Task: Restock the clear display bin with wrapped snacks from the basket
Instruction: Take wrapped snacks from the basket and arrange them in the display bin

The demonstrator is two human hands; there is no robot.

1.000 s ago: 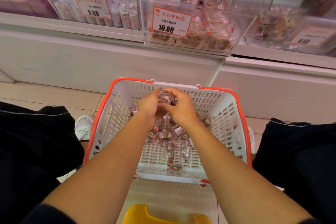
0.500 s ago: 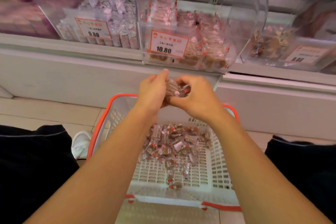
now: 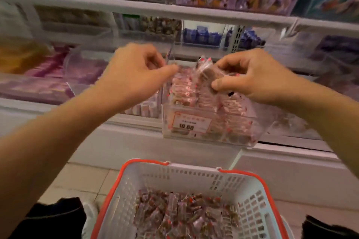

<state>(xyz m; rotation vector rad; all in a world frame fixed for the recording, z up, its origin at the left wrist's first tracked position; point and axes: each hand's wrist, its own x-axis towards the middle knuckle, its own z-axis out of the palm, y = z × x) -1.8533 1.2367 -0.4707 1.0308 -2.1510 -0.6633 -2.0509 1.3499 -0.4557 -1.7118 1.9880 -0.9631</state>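
Both hands raised from the white orange-rimmed plastic basket (image 3: 194, 178) to the clear plastic display bin (image 3: 211, 132), right hand (image 3: 252, 77) grip clamped on brown clear-wrapped snacks (image 3: 207, 73), left hand (image 3: 136, 70) fingers curled, contents unclear, more snacks left in the basket.

Both arms extended; left hand (image 3: 134, 70) fingers curled, right hand (image 3: 252, 77) fingers pinching.

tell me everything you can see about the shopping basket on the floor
The basket is white perforated plastic with an orange-red rim, open-topped, sitting upright on the tiled floor below the clear display bin. A loose pile of wrapped snacks covers its bottom. Neither hand touches it; both are raised at the bin. Its near end is cut off by the frame.
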